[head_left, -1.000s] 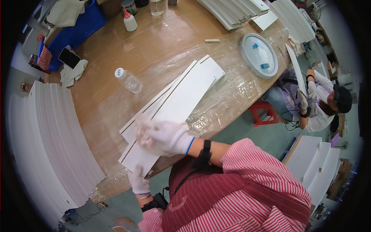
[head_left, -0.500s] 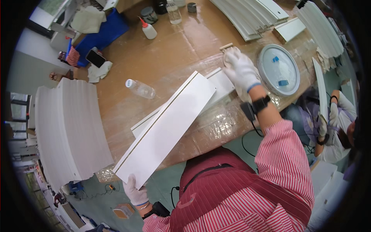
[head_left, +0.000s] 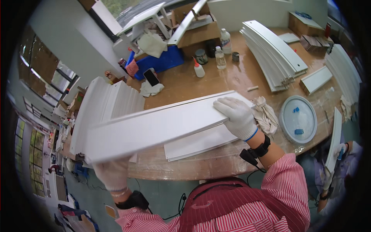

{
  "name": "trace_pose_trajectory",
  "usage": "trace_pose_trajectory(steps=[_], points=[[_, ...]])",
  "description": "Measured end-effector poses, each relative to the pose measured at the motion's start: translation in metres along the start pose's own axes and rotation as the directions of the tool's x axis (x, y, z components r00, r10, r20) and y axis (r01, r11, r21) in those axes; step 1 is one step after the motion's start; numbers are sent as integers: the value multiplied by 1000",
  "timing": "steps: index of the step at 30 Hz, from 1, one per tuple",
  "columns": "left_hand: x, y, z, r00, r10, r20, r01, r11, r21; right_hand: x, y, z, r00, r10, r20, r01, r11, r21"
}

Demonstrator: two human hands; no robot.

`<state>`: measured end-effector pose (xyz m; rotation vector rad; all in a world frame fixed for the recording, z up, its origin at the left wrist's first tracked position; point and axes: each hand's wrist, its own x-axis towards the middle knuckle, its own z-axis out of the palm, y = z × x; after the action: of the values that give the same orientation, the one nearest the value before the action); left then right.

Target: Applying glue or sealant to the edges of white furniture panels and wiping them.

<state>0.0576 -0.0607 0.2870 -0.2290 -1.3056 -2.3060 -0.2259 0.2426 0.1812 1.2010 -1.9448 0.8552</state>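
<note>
A long white board (head_left: 166, 121) with a groove along its far edge is raised above the table, sloping down to the left. My left hand (head_left: 113, 174), in a white knit glove and smeared by motion, grips its left end from below. My gloved right hand (head_left: 235, 116) is closed over the right end, fingers on the top face. Underneath, a second white board (head_left: 201, 143) lies on the table, partly covered. A crumpled cream rag (head_left: 265, 116) rests just right of my right hand, and a short wooden stick (head_left: 252, 88) lies beyond it.
White panels are stacked at left (head_left: 96, 112) and far right (head_left: 270, 54). A grey round lid (head_left: 298, 120) holds blue pieces. Bottles (head_left: 220, 60), a red-tipped squeeze bottle (head_left: 199, 70), a phone (head_left: 151, 77) and a blue bin (head_left: 162, 60) stand farther back. A co-worker's gloved hand (head_left: 340, 150) holds another strip.
My right hand has let go of the rag and taken the board's right end. The board has been lifted and turned flatter across the view, with my left hand raised. The view has tilted upward.
</note>
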Motion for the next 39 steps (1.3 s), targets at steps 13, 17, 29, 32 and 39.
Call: trace_pose_trajectory(steps=[13,17,29,32,39], points=[[-26,-194,43,817,-558,-146,518,599,611,60,-61,-19,750,439,495,-591,108,800],[-105,-205,-15,559,-782,-274,742,326,586,67,-59,-7,689,393,609,-667,14,745],[-179,-133,-150,582,-371,-724,583,810,54,94,-174,164,455,191,870,-839,-234,491],[-193,-114,-188,504,-365,-783,631,774,46,112,-212,227,426,209,880,-844,-261,470],[-216,-68,-293,535,-396,-746,669,738,89,154,-301,351,435,348,830,-828,-208,521]])
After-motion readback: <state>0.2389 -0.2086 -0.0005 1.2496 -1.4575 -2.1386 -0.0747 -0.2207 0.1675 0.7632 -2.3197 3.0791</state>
